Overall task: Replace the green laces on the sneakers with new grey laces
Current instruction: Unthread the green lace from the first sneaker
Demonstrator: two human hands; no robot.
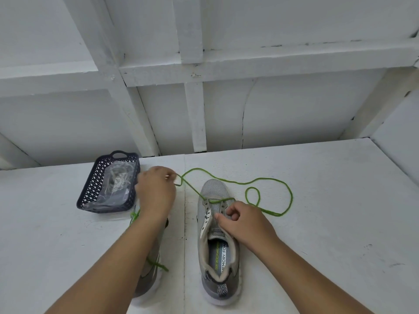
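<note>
A grey sneaker (213, 191) stands in the middle of the white table, toe pointing away from me. Its green lace (269, 184) runs only through the eyelets nearest the toe and trails in loops to the right. My left hand (156, 191) pinches one end of that lace, pulled out to the upper left of the shoe. My right hand (242, 220) is closed on the shoe's tongue and right eyelet strip. A second sneaker (147, 279) lies under my left forearm, mostly hidden, with green lace (158, 264) showing on it. A clear bag with pale laces (118, 180) lies in the basket.
A dark blue perforated basket (90, 191) sits at the left, touching the far end of the hidden sneaker. A white panelled wall rises just behind the table's back edge. A seam in the tabletop (184, 245) runs between the two shoes.
</note>
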